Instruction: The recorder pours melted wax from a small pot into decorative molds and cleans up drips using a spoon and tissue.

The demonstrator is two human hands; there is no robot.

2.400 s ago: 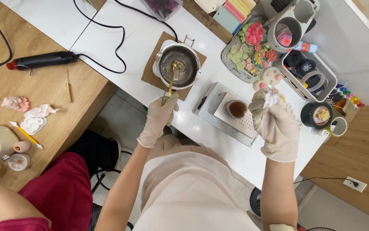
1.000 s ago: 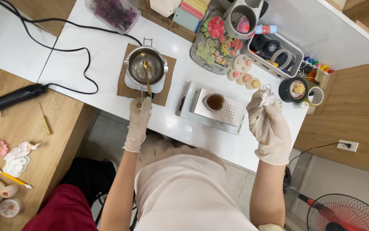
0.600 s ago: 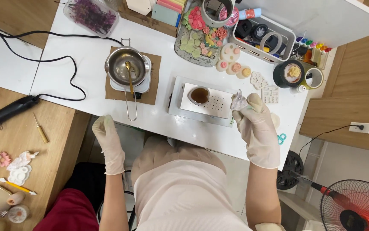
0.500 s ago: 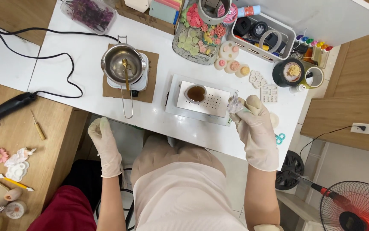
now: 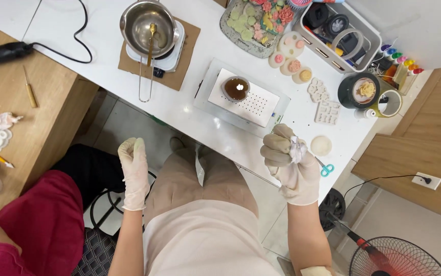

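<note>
Here the right hand (gloved) clamps a small white wad above the white surface; the left hand hangs open, empty.

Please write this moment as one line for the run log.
left hand: free, off table | right hand: holds small white piece | melting pot: on warmer
</note>
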